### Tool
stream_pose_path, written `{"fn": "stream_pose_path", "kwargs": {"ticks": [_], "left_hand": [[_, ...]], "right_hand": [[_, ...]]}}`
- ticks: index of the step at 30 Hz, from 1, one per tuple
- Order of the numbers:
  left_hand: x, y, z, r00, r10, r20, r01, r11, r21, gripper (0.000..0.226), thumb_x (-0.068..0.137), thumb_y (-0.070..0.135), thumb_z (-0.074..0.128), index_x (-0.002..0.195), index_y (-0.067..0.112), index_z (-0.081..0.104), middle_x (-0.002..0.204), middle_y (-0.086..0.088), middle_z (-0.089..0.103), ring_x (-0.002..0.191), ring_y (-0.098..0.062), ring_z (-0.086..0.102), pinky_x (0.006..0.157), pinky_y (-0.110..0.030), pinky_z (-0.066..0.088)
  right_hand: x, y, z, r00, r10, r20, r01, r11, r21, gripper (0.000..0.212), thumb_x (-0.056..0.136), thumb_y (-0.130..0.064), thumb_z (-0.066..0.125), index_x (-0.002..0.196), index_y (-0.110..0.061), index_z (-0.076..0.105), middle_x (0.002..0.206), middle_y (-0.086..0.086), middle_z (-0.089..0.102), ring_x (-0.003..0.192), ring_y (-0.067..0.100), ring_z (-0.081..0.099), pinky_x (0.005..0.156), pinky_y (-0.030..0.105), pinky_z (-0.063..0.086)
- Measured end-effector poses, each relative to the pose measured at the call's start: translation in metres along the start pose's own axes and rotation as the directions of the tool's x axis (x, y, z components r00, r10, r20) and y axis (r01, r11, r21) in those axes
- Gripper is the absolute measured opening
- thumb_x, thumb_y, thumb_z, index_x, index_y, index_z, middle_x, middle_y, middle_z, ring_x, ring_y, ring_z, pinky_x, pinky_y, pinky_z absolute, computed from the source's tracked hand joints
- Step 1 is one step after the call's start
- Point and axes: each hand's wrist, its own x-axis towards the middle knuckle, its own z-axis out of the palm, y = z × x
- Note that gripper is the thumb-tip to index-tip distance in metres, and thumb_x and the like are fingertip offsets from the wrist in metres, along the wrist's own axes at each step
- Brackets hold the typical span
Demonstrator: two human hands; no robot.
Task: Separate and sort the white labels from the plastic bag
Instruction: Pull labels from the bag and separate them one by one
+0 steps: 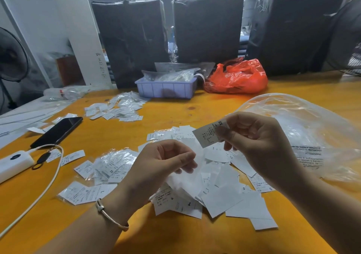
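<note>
Right hand [259,142] raised above table [195,105], thumb and forefinger pinching one white label [208,135] by its right end. Label: small rectangular strip, white, fine dark print in rows, size mark "XS" at the pinched end, reads upside down to camera. Held tilted, clear of the pile.

Left hand [166,160] below and left of it, fingers curled, thumb and fingertips closed on thin white/translucent material at approx. the top of the pile; blurred there, cannot tell if label or film.

Loose label pile [220,191] lies on table directly under both hands: many white strips, overlapping, some print side up w/ size letters S, XS, L visible, many blank side up.

Left of pile: labels in small clear sleeves [109,165], flat on table, several overlapping; marks XS, S, L legible. Further group of sleeved labels [119,109] toward the far side of the table, near the tray.

Large clear plastic bag [304,132] lies at right, behind the right hand, crumpled, printed warning text on its near edge.

Other items: black phone [58,130] at left, white cable [48,175] running from white power bank [13,162] at left edge. Lilac tray [166,89] at far side holds clear packets. Red plastic bag [238,77] just right of tray. Bracelet [109,214] on left wrist.
</note>
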Motion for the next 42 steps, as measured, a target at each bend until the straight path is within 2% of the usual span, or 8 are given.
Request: {"fn": "stream_pose_path", "kwargs": {"ticks": [5,10,14,17,24,32,37,42], "left_hand": [[-0.002,0.001,0.000,1.000,-0.002,0.016,0.002,1.000,-0.031,0.018,0.078,0.029,0.074,0.087,0.013,0.078,0.084,-0.005,0.078,0.079,-0.017,0.074,0.066,-0.019,0.054],[-0.002,0.002,0.001,1.000,0.027,0.012,-0.026,0.999,-0.046,0.022,0.070,0.030,0.078,0.084,0.014,0.081,0.086,-0.006,0.078,0.082,-0.014,0.072,0.069,-0.017,0.053],[-0.002,0.002,0.001,1.000,0.021,0.000,-0.021,0.998,-0.058,0.023,0.068,0.029,0.079,0.084,0.013,0.081,0.086,-0.005,0.078,0.082,-0.013,0.072,0.068,-0.015,0.052],[-0.002,0.002,0.001,1.000,0.008,-0.020,-0.009,0.998,-0.059,0.026,0.066,0.031,0.079,0.084,0.012,0.081,0.086,-0.005,0.078,0.083,-0.014,0.072,0.069,-0.016,0.052],[-0.002,0.002,0.001,1.000,-0.009,-0.024,0.008,1.000,-0.023,0.021,0.070,0.035,0.079,0.082,0.018,0.082,0.085,-0.001,0.078,0.082,-0.011,0.070,0.069,-0.017,0.053],[-0.003,0.002,0.000,1.000,0.010,-0.016,-0.010,1.000,-0.010,0.023,0.069,0.037,0.077,0.083,0.019,0.081,0.084,-0.003,0.078,0.080,-0.010,0.071,0.068,-0.014,0.051],[-0.002,0.002,0.000,1.000,0.007,0.001,-0.007,1.000,0.004,0.025,0.071,0.038,0.076,0.084,0.018,0.081,0.084,-0.003,0.078,0.080,-0.011,0.072,0.069,-0.014,0.052],[-0.002,0.002,0.000,1.000,0.005,0.016,-0.005,1.000,0.005,0.024,0.073,0.037,0.075,0.084,0.017,0.081,0.084,-0.003,0.078,0.078,-0.011,0.071,0.067,-0.014,0.052]], "right_hand": [[-0.001,-0.003,0.002,1.000,-0.016,-0.018,0.016,1.000,-0.003,0.008,0.086,-0.004,0.065,0.085,-0.007,0.072,0.069,0.000,0.072,0.051,0.007,0.058,0.051,0.011,0.043],[-0.003,-0.009,0.002,0.998,-0.052,-0.042,0.051,0.998,-0.039,0.014,0.082,-0.021,0.064,0.085,-0.009,0.073,0.070,-0.002,0.072,0.051,0.008,0.058,0.051,0.011,0.043],[-0.003,-0.011,0.001,0.998,-0.040,-0.040,0.039,0.999,-0.003,0.007,0.085,-0.004,0.066,0.083,-0.006,0.072,0.065,-0.001,0.070,0.050,0.010,0.056,0.050,0.012,0.042],[-0.004,-0.012,0.000,0.999,-0.042,-0.035,0.042,0.999,0.013,0.016,0.086,0.004,0.065,0.080,-0.009,0.072,0.064,0.001,0.070,0.049,0.011,0.056,0.049,0.014,0.043],[-0.005,-0.015,0.000,0.998,-0.058,-0.018,0.057,0.997,-0.052,0.021,0.084,0.006,0.065,0.079,-0.013,0.073,0.067,0.005,0.071,0.047,0.012,0.056,0.047,0.016,0.044],[-0.007,-0.017,0.002,0.998,-0.070,-0.009,0.068,0.986,-0.155,0.013,0.081,-0.015,0.064,0.076,-0.023,0.072,0.075,0.001,0.071,0.049,0.009,0.056,0.045,0.029,0.049],[-0.007,-0.016,0.002,0.997,-0.077,0.015,0.078,0.981,-0.178,0.018,0.083,-0.001,0.069,0.075,-0.016,0.073,0.068,0.012,0.068,0.050,0.023,0.055,0.046,0.037,0.048],[-0.005,-0.014,-0.002,0.998,-0.031,0.056,0.039,0.989,-0.139,0.017,0.083,0.001,0.067,0.076,-0.013,0.074,0.066,0.012,0.069,0.047,0.011,0.056,0.045,0.022,0.048]]}}
